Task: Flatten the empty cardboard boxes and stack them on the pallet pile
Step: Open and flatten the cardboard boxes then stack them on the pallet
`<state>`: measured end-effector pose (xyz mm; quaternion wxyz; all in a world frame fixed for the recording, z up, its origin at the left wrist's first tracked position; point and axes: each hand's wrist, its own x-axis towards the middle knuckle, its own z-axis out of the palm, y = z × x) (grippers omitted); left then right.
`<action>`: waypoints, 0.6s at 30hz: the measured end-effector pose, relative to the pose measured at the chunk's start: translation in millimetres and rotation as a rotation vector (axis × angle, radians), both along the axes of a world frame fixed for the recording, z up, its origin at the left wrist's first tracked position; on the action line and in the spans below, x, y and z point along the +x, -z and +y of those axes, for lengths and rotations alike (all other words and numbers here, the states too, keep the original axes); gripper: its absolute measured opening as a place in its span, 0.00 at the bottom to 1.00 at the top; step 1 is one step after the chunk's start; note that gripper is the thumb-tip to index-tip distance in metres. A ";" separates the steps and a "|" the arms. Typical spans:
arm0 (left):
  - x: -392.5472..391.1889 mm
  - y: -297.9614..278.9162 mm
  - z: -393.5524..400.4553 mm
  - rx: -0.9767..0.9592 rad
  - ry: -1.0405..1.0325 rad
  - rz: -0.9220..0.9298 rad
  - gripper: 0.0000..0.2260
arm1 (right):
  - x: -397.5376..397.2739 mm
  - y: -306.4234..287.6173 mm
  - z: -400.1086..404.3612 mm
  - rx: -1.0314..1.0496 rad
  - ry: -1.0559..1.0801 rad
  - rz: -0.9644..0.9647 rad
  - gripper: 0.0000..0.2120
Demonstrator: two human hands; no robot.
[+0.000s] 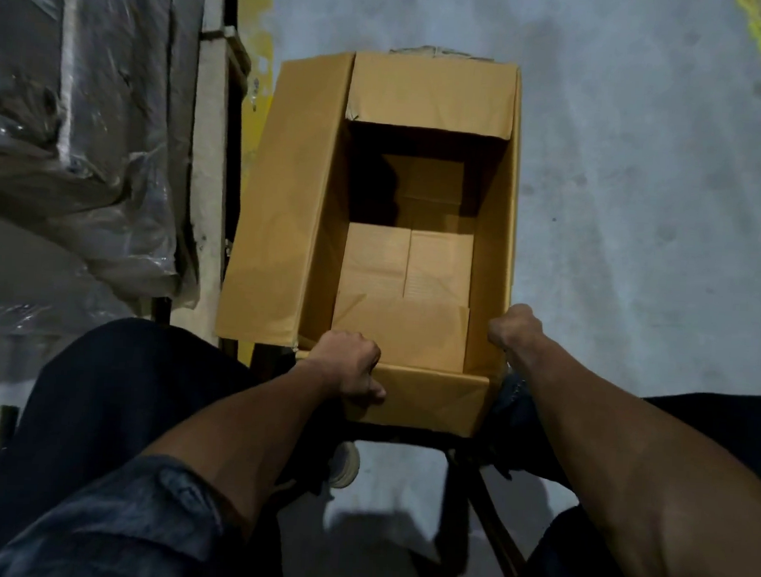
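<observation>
The cardboard box (373, 226) stood open; left hand (350, 364) at 6 o'clock and right hand (515, 328) at 4 gripped its rim; taped bottom flaps might resist collapsing.

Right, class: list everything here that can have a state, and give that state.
cardboard box: upright, open, empty, not flattened
left flap: folded outward
far flap: folded inward
left hand: grips near flap
right hand: grips right wall edge

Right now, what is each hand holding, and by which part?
Both hold the open cardboard box: the left hand grips its near flap, the right hand grips the near end of its right wall.
</observation>
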<state>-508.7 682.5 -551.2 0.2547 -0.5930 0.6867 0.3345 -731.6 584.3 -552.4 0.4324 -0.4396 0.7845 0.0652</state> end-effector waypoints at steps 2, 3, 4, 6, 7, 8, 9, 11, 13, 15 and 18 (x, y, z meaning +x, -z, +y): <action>-0.8 0.5 -2.5 0.040 -0.059 0.025 0.23 | -1.6 -4.2 3.2 -0.016 0.031 -0.006 0.07; -0.3 -1.7 -1.9 0.046 -0.083 0.034 0.23 | -1.5 -7.4 5.1 -0.021 0.048 -0.015 0.10; 0.6 -5.1 -1.8 0.047 -0.105 0.044 0.24 | -1.0 -12.1 6.6 -0.023 0.066 -0.028 0.13; 0.5 -9.1 -4.0 0.046 -0.157 0.080 0.27 | -1.3 -16.7 6.4 -0.022 0.104 -0.051 0.14; -0.7 -12.0 -7.2 0.045 -0.192 0.102 0.29 | -1.0 -19.3 4.7 -0.017 0.118 -0.059 0.13; -1.8 -12.8 -10.5 0.045 -0.246 0.133 0.29 | -0.3 -21.0 2.9 -0.008 0.128 -0.060 0.12; -2.6 -10.9 -17.5 0.042 -0.321 0.181 0.27 | 0.6 -21.3 -2.4 -0.013 0.134 -0.053 0.10; -2.0 -5.3 -34.9 0.008 -0.521 0.311 0.25 | 3.9 -19.7 -16.5 -0.061 0.122 -0.020 0.07; 0.0 0.6 -63.9 -0.078 -0.731 0.446 0.24 | 10.9 -13.7 -40.4 -0.133 0.103 0.020 0.10; 3.1 5.0 -101.4 -0.161 -0.971 0.588 0.20 | 19.7 -7.7 -70.9 -0.197 0.095 0.056 0.17; 5.5 4.9 -158.7 -0.184 -1.378 0.822 0.18 | 27.8 -3.7 -117.9 -0.271 0.070 0.060 0.27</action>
